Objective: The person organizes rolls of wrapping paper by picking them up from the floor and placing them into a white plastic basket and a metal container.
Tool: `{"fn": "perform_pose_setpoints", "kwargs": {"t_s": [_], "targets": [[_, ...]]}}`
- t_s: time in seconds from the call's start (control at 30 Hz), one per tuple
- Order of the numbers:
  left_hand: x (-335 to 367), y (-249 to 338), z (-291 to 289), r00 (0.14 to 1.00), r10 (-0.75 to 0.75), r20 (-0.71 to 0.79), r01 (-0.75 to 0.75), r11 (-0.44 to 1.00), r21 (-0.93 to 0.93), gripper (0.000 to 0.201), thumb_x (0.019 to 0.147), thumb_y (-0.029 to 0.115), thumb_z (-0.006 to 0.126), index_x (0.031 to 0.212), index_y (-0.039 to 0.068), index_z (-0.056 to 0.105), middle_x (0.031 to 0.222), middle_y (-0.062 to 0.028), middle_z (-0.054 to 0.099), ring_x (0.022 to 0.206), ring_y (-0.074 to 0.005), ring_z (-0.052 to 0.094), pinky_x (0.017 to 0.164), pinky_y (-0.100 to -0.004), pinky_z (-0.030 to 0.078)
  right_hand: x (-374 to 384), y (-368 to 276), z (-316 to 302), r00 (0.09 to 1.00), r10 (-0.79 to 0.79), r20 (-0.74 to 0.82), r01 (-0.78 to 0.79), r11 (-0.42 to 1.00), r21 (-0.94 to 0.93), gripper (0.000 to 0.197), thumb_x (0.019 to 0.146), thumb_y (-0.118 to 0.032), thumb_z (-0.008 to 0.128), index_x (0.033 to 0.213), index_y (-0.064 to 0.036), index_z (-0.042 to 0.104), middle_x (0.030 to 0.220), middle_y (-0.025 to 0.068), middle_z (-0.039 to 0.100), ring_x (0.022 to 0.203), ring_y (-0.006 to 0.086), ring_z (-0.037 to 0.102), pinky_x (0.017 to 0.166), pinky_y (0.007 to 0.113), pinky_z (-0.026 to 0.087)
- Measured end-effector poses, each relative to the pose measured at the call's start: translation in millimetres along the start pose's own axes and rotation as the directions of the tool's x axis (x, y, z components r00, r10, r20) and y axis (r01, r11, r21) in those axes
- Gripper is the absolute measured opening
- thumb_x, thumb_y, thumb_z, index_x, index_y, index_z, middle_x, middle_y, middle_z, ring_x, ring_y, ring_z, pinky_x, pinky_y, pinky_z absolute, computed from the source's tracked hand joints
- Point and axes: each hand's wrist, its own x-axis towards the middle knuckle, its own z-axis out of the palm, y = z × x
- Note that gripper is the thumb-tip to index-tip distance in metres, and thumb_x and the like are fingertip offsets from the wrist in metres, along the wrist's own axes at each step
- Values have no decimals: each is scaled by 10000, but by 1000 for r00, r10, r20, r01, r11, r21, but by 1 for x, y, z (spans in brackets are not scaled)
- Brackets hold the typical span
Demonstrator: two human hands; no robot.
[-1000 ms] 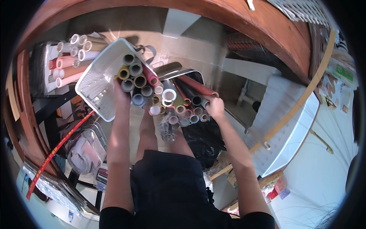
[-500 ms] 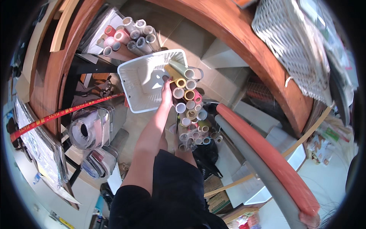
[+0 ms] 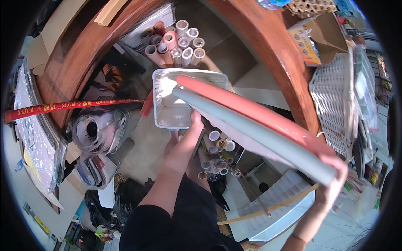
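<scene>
A long red roll (image 3: 251, 108) and a grey-blue roll (image 3: 251, 129), seemingly wrapping paper, slant side by side from the right. My right hand (image 3: 335, 171) grips both at their near ends. Their far ends lie over the white plastic basket (image 3: 157, 104). A pale loose sheet (image 3: 251, 144) hangs under the grey-blue roll. My left hand (image 3: 196, 120) is by the basket's near rim, just under the rolls; its fingers are mostly hidden. Several upright rolls (image 3: 213, 136) cluster beside it, partly covered by the held ones.
Beyond the basket stands another group of rolls (image 3: 183, 29). A curved wooden edge (image 3: 289, 79) arches round the far side. At left are a red printed ribbon (image 3: 58, 111) and a clear-wrapped ribbon coil (image 3: 92, 129). A white wicker basket (image 3: 333, 96) sits at right.
My right hand has brought the red and grey-blue rolls up and left, so their ends now reach over the basket. My left hand has shifted down toward the near rim. The view has turned.
</scene>
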Motion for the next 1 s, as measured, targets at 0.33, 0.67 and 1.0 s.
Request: {"fn": "perform_pose_setpoints", "kwargs": {"t_s": [0.33,0.67,1.0], "targets": [[-17,40,56,962,-270,50,268,962,48,673,907,598,369,1366,107,387,1370,-100,433,1262,-294,392,1058,-470,319,123,123,334,900,-49,433,269,844,-463,327,668,18,571,910,-123,742,949,168,684,943,315,650,841,387,529],[67,35,74,993,-29,114,-33,861,507,480,957,234,425,1407,71,397,1286,-124,540,1148,-200,504,1000,-342,356,130,173,328,920,-370,133,367,929,43,479,792,71,506,1231,-93,603,1241,157,586,1152,308,554,917,370,484],[53,43,77,942,120,315,-302,714,632,434,853,33,483,1284,81,484,1132,-53,601,1078,-190,541,942,-346,379,84,186,292,732,-594,333,675,699,-237,210,735,-191,670,897,-76,602,868,64,544,853,245,515,749,363,417]]}}
